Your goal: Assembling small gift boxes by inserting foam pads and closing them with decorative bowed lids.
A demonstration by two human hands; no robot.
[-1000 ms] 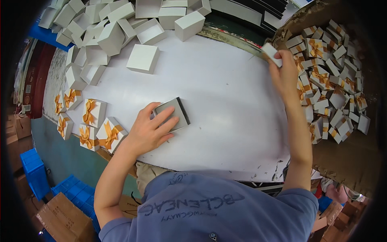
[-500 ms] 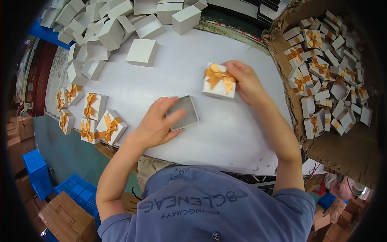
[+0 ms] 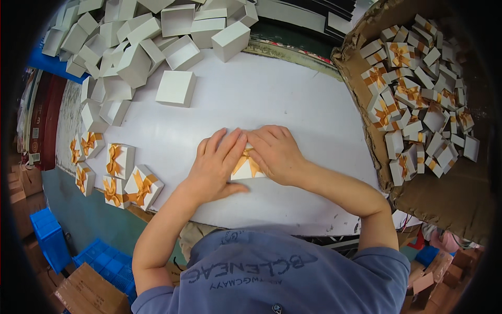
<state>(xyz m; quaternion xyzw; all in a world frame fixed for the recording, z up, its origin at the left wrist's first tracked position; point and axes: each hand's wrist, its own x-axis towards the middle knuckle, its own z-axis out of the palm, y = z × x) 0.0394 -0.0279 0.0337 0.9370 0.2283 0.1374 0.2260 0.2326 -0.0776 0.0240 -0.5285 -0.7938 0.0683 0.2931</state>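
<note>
Both hands have come together since half a second ago, when the right hand carried a bow-topped lid toward the open base under the left hand; now the lid sits under their fingers and the base no longer shows. Left hand [image 3: 214, 167] lies flat, fingers stretched and close together, pressing on the left side of the small white box with a gold ribbon bow [image 3: 247, 165]. Right hand [image 3: 276, 153] covers the box's right and far side, fingers curved over it, so only the bow and a strip of white lid show between the two. That box rests on the white tabletop [image 3: 293, 99], near its front edge and roughly midway along it. Toward the left front corner stands a cluster of finished bowed boxes [image 3: 123, 175]. A heap of plain white open boxes [image 3: 130, 47] fills the far left corner, with one single plain white box [image 3: 176, 88] lying apart from it. Off the right edge, a brown cardboard carton [image 3: 444, 199] holds a jumble of loose bowed lids [image 3: 413, 99].
</note>
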